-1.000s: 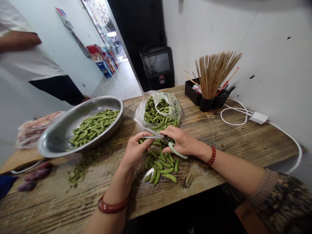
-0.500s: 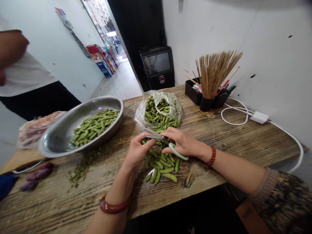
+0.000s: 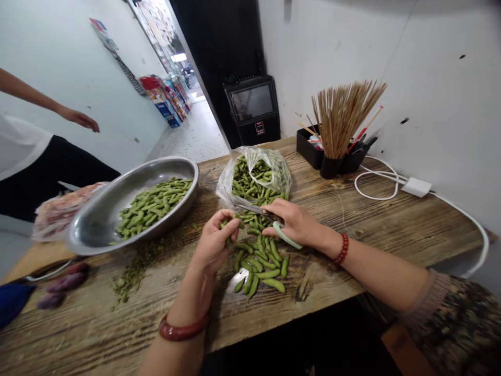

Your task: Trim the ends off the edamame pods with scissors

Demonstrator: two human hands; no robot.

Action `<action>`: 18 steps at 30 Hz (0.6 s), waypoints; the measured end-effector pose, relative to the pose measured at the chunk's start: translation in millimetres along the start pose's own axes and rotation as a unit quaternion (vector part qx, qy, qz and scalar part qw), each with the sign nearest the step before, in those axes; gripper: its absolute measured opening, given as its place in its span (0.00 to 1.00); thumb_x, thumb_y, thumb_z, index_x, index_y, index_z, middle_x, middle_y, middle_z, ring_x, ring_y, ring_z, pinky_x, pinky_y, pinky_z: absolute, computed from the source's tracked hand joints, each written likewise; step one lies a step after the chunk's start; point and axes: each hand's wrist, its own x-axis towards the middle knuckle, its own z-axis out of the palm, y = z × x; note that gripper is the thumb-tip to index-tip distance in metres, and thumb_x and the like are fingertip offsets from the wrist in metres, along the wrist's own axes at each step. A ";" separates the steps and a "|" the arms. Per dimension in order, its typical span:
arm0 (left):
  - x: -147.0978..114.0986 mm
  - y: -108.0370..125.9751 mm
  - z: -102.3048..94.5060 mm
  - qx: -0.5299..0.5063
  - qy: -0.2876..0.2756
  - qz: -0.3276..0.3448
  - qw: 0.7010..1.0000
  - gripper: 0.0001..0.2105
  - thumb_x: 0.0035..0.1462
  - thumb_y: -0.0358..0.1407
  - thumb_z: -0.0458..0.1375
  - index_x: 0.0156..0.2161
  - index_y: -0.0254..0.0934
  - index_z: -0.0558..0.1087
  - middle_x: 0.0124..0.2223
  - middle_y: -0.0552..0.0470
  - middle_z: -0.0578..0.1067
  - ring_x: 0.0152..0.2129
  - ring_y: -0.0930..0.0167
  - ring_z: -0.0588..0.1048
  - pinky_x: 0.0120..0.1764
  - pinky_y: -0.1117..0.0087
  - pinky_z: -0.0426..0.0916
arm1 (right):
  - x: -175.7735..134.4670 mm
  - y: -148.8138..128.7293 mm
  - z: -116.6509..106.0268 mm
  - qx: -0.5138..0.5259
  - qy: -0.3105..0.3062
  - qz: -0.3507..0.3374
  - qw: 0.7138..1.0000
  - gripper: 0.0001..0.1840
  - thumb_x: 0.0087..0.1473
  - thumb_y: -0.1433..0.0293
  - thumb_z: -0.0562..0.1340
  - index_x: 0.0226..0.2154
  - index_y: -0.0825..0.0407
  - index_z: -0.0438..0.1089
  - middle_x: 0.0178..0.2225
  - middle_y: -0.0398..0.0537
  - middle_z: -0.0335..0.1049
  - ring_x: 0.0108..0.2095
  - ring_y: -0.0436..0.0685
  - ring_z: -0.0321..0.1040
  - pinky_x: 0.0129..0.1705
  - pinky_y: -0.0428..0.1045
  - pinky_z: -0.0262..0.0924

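Between the thumb and fingers of my left hand (image 3: 214,239) is a green edamame pod (image 3: 227,230), partly hidden by the fingers. My right hand (image 3: 291,222) is closed around a pair of scissors (image 3: 287,237) with pale green handles; the blades point left, a little apart from the left hand. Below and between the hands lie loose edamame pods (image 3: 268,274) on the wooden table. Just beyond them stands a clear plastic bag (image 3: 225,183) full of pods. To the left, a tilted steel basin (image 3: 94,219) holds a heap of pods.
Green trimmings (image 3: 127,284) lie beside the basin. Purple onion-like bulbs (image 3: 58,287) and a bag of pinkish food (image 3: 55,211) are at left. A black holder (image 3: 332,167) with wooden skewers and a white cable (image 3: 417,188) sit at right. Another person's hand (image 3: 80,119) shows at upper left.
My left hand has drawn slightly left, away from the scissors, with its fingers curled in. The scissors have tilted a little. The other person has shifted and stretched out an arm.
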 end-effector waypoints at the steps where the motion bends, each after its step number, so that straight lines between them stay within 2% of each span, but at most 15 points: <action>1: -0.3 1.1 0.6 -0.024 -0.009 -0.005 1.000 0.10 0.48 0.34 0.65 0.33 0.37 0.67 0.18 0.62 0.63 0.14 0.81 0.59 0.18 0.81 0.51 | -0.1 0.1 0.2 -0.002 0.005 -0.003 1.000 0.27 0.51 0.61 0.67 0.51 0.54 0.64 0.39 0.51 0.66 0.34 0.55 0.66 0.37 0.49 0.63; 6: -1.1 3.9 3.6 -0.073 -0.018 -0.015 0.997 0.12 0.46 0.33 0.65 0.34 0.37 0.66 0.19 0.61 0.65 0.14 0.81 0.59 0.16 0.82 0.51 | -0.7 -1.5 2.1 -0.002 -0.006 -0.035 0.999 0.33 0.49 0.58 0.67 0.54 0.53 0.61 0.41 0.53 0.65 0.39 0.58 0.66 0.41 0.52 0.64; 10: -1.3 2.1 4.3 -0.082 -0.022 -0.012 0.996 0.12 0.46 0.32 0.65 0.34 0.37 0.66 0.18 0.62 0.64 0.14 0.81 0.60 0.17 0.82 0.51 | -0.8 -4.2 3.0 -0.008 -0.023 -0.047 0.999 0.33 0.50 0.58 0.67 0.54 0.54 0.60 0.41 0.53 0.65 0.40 0.59 0.65 0.41 0.53 0.64; 18: -2.3 -1.8 5.5 -0.078 -0.035 -0.014 0.996 0.11 0.46 0.31 0.65 0.32 0.36 0.66 0.18 0.61 0.66 0.13 0.81 0.61 0.17 0.82 0.52 | -0.9 -5.2 2.9 -0.010 -0.018 -0.063 0.998 0.33 0.50 0.58 0.66 0.55 0.53 0.60 0.40 0.51 0.64 0.38 0.58 0.64 0.40 0.52 0.64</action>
